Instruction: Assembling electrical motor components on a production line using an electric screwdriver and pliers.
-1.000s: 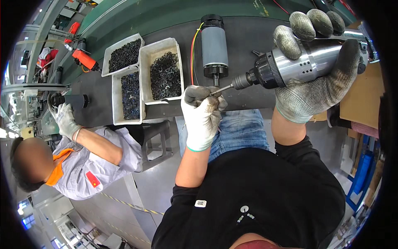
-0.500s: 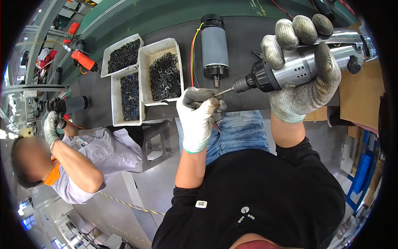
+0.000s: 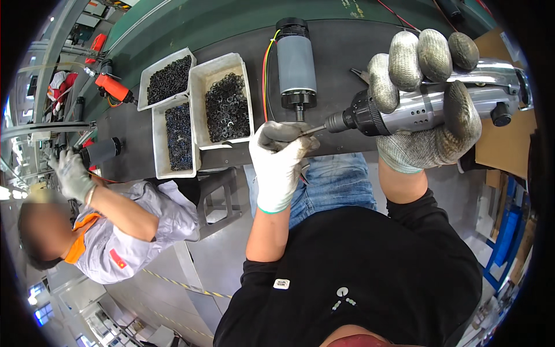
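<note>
My gloved right hand (image 3: 430, 98) is wrapped round a silver power screwdriver (image 3: 413, 113) with a black collar, held roughly level and pointing left. Its thin bit (image 3: 314, 130) runs to the fingertips of my gloved left hand (image 3: 277, 165), which are pinched together around the bit's tip. Whatever else sits between those fingers is hidden. Just beyond the left hand, a grey cylindrical motor (image 3: 296, 66) with black ends lies on the dark worktop (image 3: 231, 43), its threaded shaft toward me. Coloured wires (image 3: 266, 81) run along its left side.
Left of the motor stand a white bin of black clips (image 3: 250, 87), another of small black parts (image 3: 144, 87) and one of dark bluish parts (image 3: 196, 156). An orange power tool (image 3: 115, 88) hangs farther left. A co-worker (image 3: 133, 214) sits there near another motor (image 3: 103, 149). Cardboard (image 3: 506, 150) stands at right.
My right hand and the screwdriver have shifted slightly right and down, while my left hand stays at the bit's tip. The co-worker's gloved hand has opened and moved off the other motor.
</note>
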A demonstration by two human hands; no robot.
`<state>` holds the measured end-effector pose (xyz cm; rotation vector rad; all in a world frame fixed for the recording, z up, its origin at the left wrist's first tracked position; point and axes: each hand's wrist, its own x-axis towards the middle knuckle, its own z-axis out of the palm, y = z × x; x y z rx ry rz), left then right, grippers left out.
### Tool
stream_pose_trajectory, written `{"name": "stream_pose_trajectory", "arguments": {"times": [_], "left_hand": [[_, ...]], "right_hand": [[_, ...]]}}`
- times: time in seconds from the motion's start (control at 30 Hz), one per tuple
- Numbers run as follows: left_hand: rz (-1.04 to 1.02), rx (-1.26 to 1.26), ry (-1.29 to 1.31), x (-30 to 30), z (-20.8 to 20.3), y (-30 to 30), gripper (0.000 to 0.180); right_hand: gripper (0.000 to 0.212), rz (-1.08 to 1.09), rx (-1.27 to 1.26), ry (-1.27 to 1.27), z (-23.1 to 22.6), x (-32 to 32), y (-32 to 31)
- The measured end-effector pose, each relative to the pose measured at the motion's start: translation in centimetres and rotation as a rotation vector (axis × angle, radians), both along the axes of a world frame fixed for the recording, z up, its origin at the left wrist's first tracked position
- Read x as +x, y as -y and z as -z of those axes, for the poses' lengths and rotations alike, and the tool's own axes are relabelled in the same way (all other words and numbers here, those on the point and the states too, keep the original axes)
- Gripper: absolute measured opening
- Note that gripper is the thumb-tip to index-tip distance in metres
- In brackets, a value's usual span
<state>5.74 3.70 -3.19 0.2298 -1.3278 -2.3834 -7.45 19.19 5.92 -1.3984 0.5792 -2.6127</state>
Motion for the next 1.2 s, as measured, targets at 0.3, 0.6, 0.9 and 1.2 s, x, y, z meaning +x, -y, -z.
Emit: {"name": "stream_pose_trajectory", "arguments": {"times": [0.3,0.6,0.9,1.2], "left_hand": [[-0.266,-0.516,0.203,-1.0,-2.1,-1.5,0.019],[-0.178,-1.838,0.523,-2.6,4.6,1.0,0.033],[-0.334,-1.839,0.396,-2.5,5.5,-0.1,0.030],[-0.273,-1.705,0.504,-2.0,5.4,-0.8,0.033]], "right_hand": [[0.037,0.120,0.041,0.067,0.3,-0.4,0.0],[0.034,0.370,0.187,0.181,3.3,-0.4,0.9],[0.034,0.373,0.261,0.346,4.6,-1.2,1.4],[0.032,0.438,0.414,0.106,5.9,0.1,4.2]]}}
